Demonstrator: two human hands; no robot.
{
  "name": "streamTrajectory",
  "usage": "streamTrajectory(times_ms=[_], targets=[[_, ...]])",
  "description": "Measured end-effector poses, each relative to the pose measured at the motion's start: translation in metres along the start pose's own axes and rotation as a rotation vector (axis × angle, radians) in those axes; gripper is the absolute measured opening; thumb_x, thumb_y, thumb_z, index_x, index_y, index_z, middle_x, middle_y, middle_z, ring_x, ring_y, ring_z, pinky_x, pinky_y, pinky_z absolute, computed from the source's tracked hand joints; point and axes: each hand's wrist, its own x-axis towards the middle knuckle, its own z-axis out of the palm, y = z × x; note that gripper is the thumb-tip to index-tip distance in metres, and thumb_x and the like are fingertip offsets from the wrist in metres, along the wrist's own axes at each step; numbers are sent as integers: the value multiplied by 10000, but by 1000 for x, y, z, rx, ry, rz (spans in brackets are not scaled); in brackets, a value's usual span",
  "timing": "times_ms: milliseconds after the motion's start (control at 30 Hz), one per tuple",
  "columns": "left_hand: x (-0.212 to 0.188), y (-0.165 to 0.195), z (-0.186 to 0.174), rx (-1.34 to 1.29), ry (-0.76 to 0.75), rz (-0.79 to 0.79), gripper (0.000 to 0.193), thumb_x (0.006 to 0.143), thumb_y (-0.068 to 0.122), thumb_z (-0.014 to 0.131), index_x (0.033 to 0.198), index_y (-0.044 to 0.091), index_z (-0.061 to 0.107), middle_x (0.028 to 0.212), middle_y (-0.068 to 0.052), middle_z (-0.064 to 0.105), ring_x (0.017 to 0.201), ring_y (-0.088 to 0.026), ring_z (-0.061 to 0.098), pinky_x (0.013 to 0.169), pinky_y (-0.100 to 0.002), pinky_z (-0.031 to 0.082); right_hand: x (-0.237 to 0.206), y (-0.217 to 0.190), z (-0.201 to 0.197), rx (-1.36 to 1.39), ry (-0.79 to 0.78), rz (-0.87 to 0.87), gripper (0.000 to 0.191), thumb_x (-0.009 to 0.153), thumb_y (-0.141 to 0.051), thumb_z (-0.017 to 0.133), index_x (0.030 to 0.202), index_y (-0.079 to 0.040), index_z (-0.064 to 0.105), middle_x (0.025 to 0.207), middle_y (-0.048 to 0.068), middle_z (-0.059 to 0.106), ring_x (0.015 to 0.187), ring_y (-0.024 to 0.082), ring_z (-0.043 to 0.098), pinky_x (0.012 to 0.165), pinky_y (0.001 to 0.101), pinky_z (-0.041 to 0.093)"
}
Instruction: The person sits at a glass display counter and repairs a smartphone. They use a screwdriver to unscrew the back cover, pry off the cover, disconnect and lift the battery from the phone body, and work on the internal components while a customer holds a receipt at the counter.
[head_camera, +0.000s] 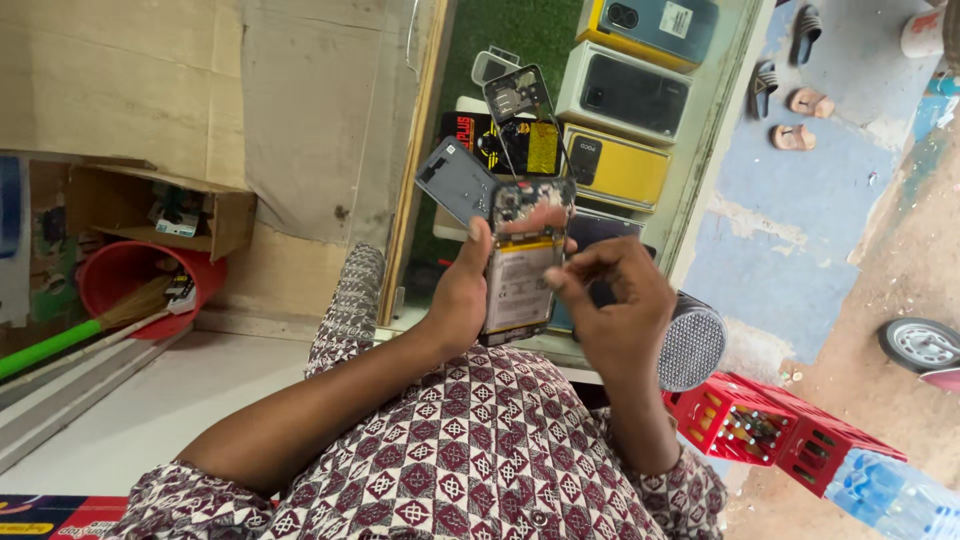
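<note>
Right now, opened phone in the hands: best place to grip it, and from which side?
Grip the opened phone by its long side edges, low on the body, from the back, as the left hand does. That leaves the exposed battery and circuit board clear for the right hand.

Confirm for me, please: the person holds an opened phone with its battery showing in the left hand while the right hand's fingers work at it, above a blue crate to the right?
Not quite: the crate is red, not blue, as the head view shows. The rest stands: the left hand holds the opened phone with its battery showing, and the right hand has its fingers at the phone's edge.
</note>
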Motion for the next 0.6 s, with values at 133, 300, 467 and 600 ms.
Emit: streamTrajectory(times_ms=[133, 300, 467, 600], targets=[[-2, 2, 5, -60, -78, 110, 947, 997, 764, 284, 1573, 21, 398, 1399, -120, 585, 1267, -225, 593, 1074, -409, 513, -18, -1, 16, 129, 60, 43, 233, 849, 8, 816, 1009, 29, 647, 1007, 47, 616, 873, 66, 645, 764, 212, 559], [-10, 0, 9, -58, -93, 194, 972, 997, 758, 297, 1614, 10, 365, 1409, -95, 585, 1321, -205, 566, 1154, -393, 473, -33, 4, 22, 157, 134, 180, 101, 910, 20, 798, 949, 37, 707, 936, 43, 696, 791, 44, 625, 689, 196, 521], [-15, -4, 13, -88, -104, 184, 907, 1038, 731, 259, 1618, 46, 382, 1364, -100, 598, 1223, -211, 610, 1095, -392, 493, -46, -4, 28, -35, 268, 39, 96, 927, 7, 796, 973, 40, 718, 944, 65, 761, 809, 53, 682, 738, 205, 568], [-20, -1, 9, -100, -122, 198, 865, 1089, 711, 257, 1617, 45, 415, 1362, -118, 602, 1196, -223, 629, 1070, -418, 517, -55, -11, 29, -52, 272, 2, 122, 958, 6, 790, 958, 27, 669, 982, 87, 770, 830, 59, 698, 746, 199, 577]])
